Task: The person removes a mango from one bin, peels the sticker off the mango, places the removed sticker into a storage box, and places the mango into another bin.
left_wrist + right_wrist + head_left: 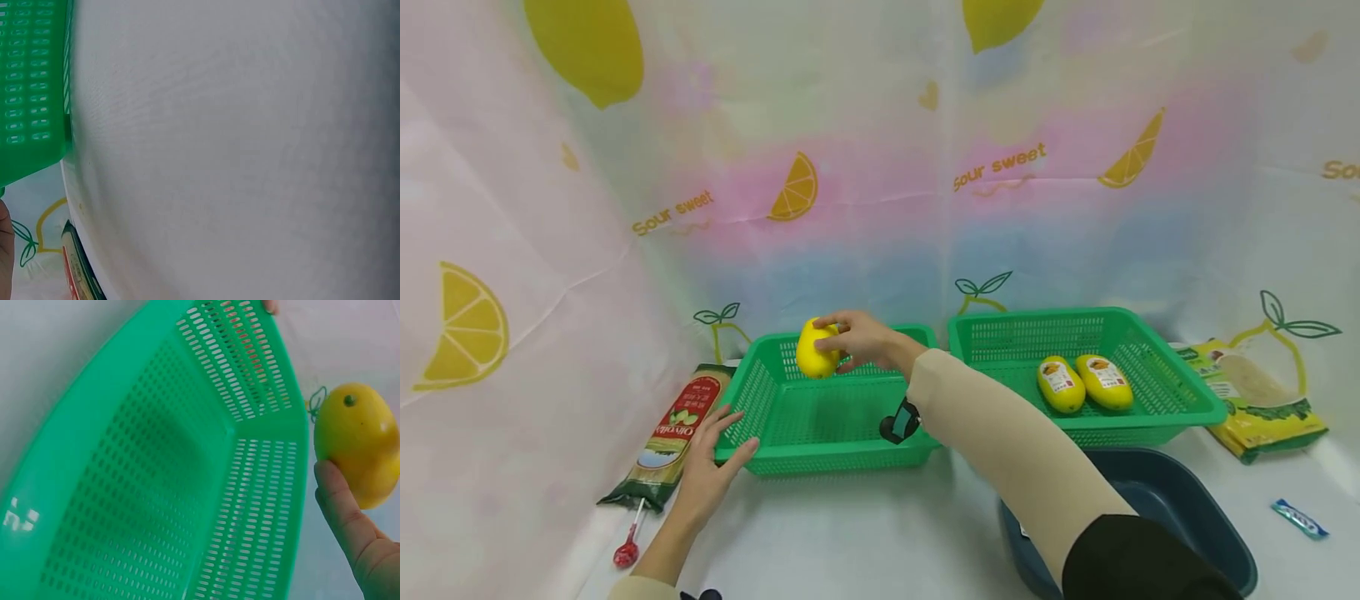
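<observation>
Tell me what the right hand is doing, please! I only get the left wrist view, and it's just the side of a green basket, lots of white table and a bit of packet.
Observer: The right hand is holding a yellow fruit.
Operator: Ooh! Are there more fruits like that?
Observer: Yes, two labelled yellow fruits lie in another green basket, over on the right.
Operator: And what's next to that red-and-green packet in the corner of my picture?
Observer: A red lollipop lies near its lower end, with the white stick pointing toward it.
</observation>
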A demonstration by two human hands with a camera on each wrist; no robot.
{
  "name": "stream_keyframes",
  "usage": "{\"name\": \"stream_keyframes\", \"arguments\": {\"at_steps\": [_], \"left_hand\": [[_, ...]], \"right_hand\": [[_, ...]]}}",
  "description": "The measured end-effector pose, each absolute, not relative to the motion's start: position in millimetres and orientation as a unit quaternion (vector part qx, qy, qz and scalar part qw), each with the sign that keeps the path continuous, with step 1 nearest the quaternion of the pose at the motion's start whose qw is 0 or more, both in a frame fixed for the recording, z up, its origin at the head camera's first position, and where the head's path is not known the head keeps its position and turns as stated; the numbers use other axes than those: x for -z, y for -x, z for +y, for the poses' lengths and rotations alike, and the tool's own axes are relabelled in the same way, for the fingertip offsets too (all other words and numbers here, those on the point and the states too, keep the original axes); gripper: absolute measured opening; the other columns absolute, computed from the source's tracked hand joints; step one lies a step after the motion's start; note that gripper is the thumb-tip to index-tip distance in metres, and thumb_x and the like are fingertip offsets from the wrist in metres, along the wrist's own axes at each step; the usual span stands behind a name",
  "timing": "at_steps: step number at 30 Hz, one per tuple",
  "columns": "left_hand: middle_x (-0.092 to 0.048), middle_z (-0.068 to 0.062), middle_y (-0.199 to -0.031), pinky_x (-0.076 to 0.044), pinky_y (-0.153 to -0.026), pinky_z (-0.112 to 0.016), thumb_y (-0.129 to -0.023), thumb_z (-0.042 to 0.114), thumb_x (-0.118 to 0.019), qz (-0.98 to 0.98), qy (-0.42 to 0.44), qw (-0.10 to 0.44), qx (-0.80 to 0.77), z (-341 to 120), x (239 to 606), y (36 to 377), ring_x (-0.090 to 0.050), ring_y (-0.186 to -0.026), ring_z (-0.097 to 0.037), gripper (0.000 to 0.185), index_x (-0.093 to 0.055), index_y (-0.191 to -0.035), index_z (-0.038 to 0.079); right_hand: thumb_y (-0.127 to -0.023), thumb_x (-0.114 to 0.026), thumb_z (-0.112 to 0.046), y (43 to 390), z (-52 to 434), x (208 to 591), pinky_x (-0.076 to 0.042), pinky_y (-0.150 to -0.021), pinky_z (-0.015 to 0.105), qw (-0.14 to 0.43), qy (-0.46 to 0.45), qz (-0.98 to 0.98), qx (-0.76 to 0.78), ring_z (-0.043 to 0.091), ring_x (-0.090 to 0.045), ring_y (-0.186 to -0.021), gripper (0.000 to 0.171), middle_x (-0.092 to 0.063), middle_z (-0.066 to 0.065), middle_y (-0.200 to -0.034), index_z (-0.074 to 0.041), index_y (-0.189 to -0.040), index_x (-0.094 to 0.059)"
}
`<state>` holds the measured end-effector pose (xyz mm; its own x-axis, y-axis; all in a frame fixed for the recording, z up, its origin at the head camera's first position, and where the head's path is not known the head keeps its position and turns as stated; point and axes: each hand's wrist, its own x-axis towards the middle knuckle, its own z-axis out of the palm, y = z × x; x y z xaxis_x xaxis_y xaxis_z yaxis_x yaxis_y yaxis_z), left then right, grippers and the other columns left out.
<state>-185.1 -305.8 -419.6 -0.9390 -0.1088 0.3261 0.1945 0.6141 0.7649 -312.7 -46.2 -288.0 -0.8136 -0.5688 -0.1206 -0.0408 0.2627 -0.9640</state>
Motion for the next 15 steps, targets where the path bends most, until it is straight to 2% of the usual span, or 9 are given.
{"name": "stream_keyframes", "arguments": {"at_steps": [11, 15], "left_hand": [[-0.025, -0.017, -0.159, -0.018, -0.11, -0.074, -0.094, 0.028, -0.065, -0.883, 0.022, 0.161, 0.441, -306.8, 419.0, 184.2, -0.018, -0.147, -0.044, 0.056, -0.048, -0.141, 0.004], [-0.026, -0.018, -0.159, -0.018, -0.109, -0.074, -0.094, 0.028, -0.065, -0.884, 0.023, 0.165, 0.436, -305.5, 419.1, 183.7, -0.019, -0.147, -0.044, 0.055, -0.048, -0.141, 0.004]], "right_hand": [[-0.1, -0.057, -0.016, 307.4, -56.0, 303.2, -0.052, -0.1, 0.048, 0.272, 0.215, 0.765, 0.543, 0.032, -0.054, -0.128, 0.049, -0.039, 0.013, -0.153, -0.017, -0.148, -0.046], [-0.1, -0.058, -0.018, 306.5, -56.5, 310.0, -0.052, -0.1, 0.046, 0.28, 0.209, 0.774, 0.529, 0.032, -0.054, -0.128, 0.048, -0.038, 0.012, -0.154, -0.019, -0.146, -0.048]]}}
